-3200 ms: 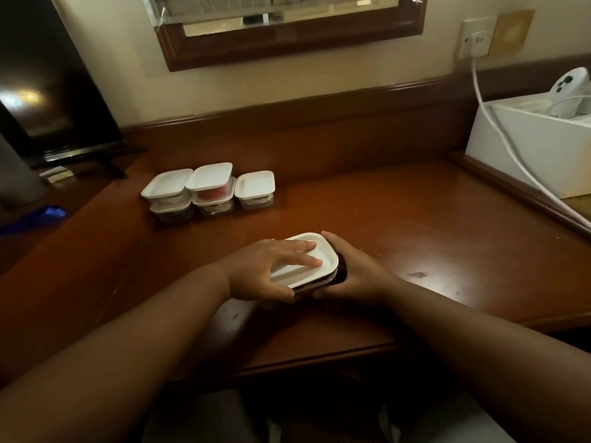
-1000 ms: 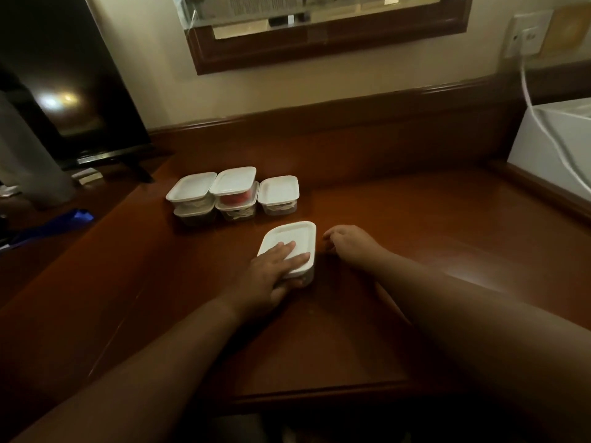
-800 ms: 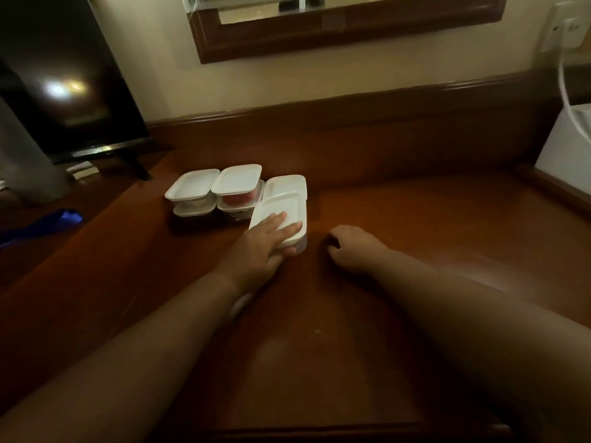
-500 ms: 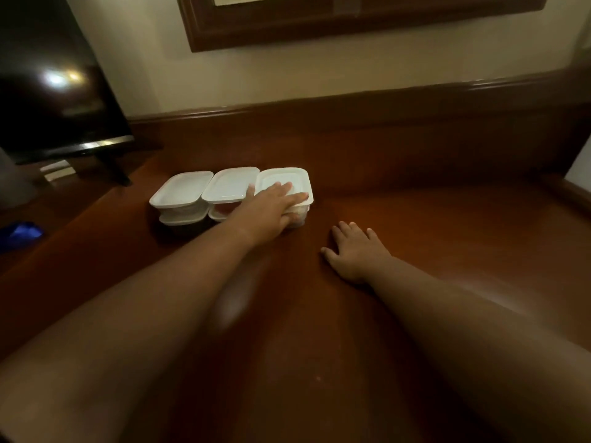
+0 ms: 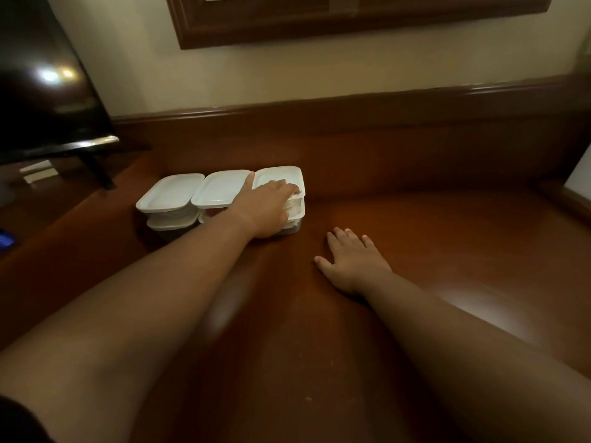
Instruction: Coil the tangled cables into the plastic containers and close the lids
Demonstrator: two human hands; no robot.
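Several small plastic containers with white lids stand stacked two high in a row at the back left of the wooden desk [image 5: 415, 251]. My left hand [image 5: 267, 207] grips the top right container [image 5: 281, 177], fingers over its lid and thumb at its near side; it sits on a lower container [image 5: 292, 220]. Lidded stacks stand to its left: the middle one [image 5: 220, 188] and the left one [image 5: 171, 193]. My right hand [image 5: 351, 260] lies flat on the desk, fingers spread, holding nothing. The containers' contents are mostly hidden.
A dark TV screen [image 5: 41, 84] on a stand stands at the far left, with small cards [image 5: 38, 171] beneath it. A raised wooden backboard [image 5: 351, 123] runs behind the containers. A framed mirror [image 5: 319, 24] hangs above. A white box edge [image 5: 580, 174] shows at the right.
My left hand slid the closed container away from me, lifted it and set it on the right-hand container of the row. My right hand let go and flattened on the desk.
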